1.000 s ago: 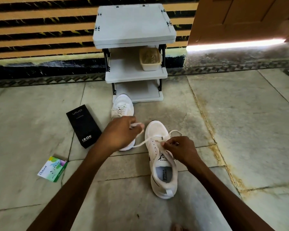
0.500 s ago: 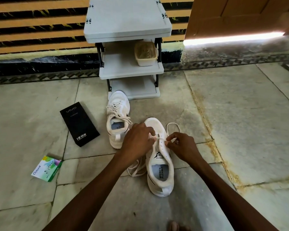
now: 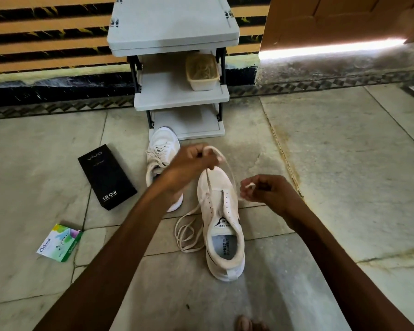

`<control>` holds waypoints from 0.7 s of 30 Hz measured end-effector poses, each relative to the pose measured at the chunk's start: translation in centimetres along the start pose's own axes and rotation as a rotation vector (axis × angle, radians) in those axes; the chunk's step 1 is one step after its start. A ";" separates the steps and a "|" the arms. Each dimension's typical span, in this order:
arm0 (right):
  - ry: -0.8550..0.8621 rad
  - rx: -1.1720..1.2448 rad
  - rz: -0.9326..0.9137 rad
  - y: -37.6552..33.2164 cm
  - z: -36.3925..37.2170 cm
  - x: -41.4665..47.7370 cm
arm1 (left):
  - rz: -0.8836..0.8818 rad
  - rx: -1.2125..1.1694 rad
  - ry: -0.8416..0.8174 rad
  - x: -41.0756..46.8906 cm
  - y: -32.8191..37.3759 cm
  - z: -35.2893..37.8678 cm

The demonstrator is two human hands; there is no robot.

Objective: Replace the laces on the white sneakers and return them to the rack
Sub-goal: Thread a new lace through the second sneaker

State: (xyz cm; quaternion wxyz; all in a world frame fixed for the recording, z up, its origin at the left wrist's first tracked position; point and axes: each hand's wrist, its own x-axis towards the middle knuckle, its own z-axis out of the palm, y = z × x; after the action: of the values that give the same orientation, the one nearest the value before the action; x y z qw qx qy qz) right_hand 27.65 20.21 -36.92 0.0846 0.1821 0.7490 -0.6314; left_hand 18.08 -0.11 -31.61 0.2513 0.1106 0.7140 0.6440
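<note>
A white sneaker (image 3: 221, 225) lies on the stone floor with its toe pointing away from me and most of its eyelets bare. My left hand (image 3: 191, 163) is raised above the toe and grips the white lace (image 3: 208, 182), which runs down into the eyelets. My right hand (image 3: 268, 189) pinches the lace's other end just right of the shoe. More lace lies looped on the floor (image 3: 187, 232) at the shoe's left. The second white sneaker (image 3: 161, 151), laced, stands behind my left arm in front of the grey rack (image 3: 177, 96).
A black phone box (image 3: 106, 176) lies left of the sneakers, and a small green packet (image 3: 59, 242) lies nearer me on the left. A beige tub (image 3: 202, 71) sits on the rack's middle shelf. A wooden door (image 3: 339, 17) stands at the back right.
Both hands have left the eyelets. My left hand has risen above the toe, drawing the lace up, and my right hand has pulled its end out to the right.
</note>
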 end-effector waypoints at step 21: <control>0.182 0.182 0.014 -2.7 4.5 0.3 | 0.146 0.526 0.036 -0.9 -1.8 1.3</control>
State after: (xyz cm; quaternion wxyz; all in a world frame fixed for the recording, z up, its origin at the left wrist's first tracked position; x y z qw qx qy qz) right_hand 25.89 15.47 -35.36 0.0041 0.2508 0.6920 -0.6769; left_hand 19.82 0.31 -33.19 0.1542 0.2119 0.8512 0.4547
